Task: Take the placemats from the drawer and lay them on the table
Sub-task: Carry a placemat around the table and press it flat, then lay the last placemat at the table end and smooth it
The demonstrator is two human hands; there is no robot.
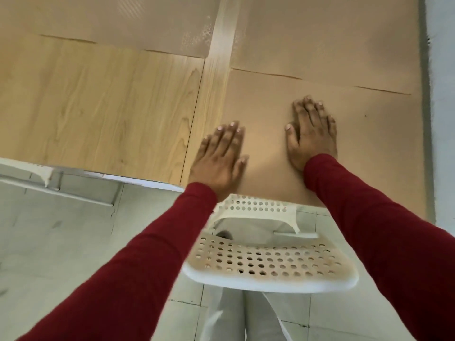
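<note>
A tan placemat [364,134] lies flat on the near right part of the wooden table [98,107]. Both my hands rest palm down on it, fingers spread: my left hand [220,157] near its left edge, my right hand [311,134] further in. Behind it lies a second tan placemat [325,38], and a third placemat [118,20] covers the far left of the table. Neither hand grips anything. The drawer is out of view.
A white perforated plastic chair [268,262] stands between me and the table's near edge. Pale floor tiles [61,242] spread to the left. A light wall [443,94] runs along the table's right side. The near left of the table shows bare wood.
</note>
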